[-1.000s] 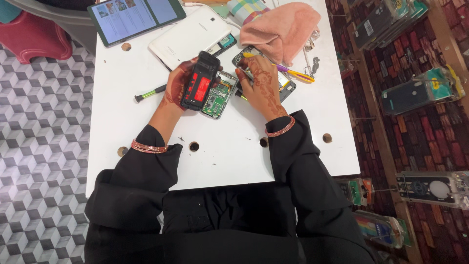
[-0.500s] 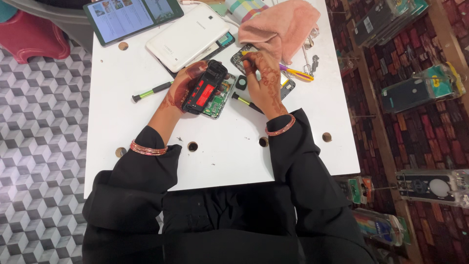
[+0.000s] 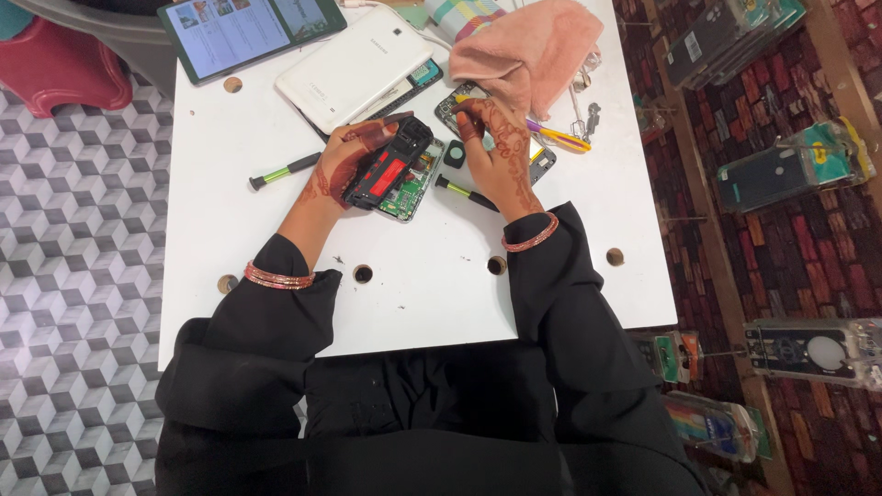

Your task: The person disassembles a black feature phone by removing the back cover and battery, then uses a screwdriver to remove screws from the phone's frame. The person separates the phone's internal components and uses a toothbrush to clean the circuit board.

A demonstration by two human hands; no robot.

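Left hand point(image 3: 342, 165) grips opened phone point(image 3: 395, 170), steadying it on the white surface point(image 3: 432, 276); right hand point(image 3: 496, 152) pinches something small, screwdriver point(image 3: 464, 193) beside.

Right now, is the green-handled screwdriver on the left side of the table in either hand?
No. The green-handled screwdriver lies alone on the white table, clear of the left hand, which grips the opened phone.

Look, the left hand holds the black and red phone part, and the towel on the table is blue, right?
Not quite. The towel on the table is pink, not blue, as the head view shows. The left hand does hold the black and red phone part.
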